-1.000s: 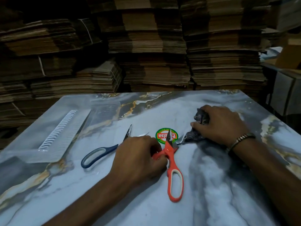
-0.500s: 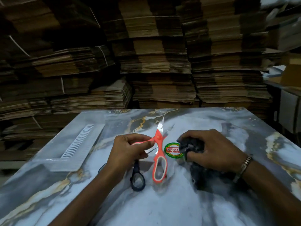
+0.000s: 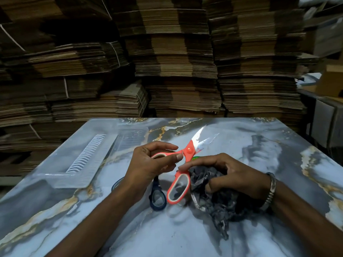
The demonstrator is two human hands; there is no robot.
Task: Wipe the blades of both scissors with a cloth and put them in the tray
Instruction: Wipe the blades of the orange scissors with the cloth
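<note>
My left hand point(image 3: 148, 164) holds the upper handle of the orange scissors point(image 3: 187, 154) above the marble table, blades spread apart and pointing away to the upper right. My right hand point(image 3: 232, 175) clutches a crumpled dark grey cloth point(image 3: 209, 184), and its forefinger touches the scissors' lower handle loop. The blue scissors point(image 3: 157, 198) lie on the table under my left hand, with only the handle loops showing. A clear plastic tray point(image 3: 79, 164) with a ribbed white strip lies at the left of the table.
The marble-patterned table point(image 3: 185, 234) carries a green round sticker point(image 3: 195, 158) mostly hidden behind the scissors. Tall stacks of flattened cardboard point(image 3: 176, 62) stand right behind the far edge. Boxes point(image 3: 326, 115) stand to the right of the table.
My left hand lifted the orange scissors off the table and their blades have spread apart. My right hand raised the cloth and came up against the lower handle.
</note>
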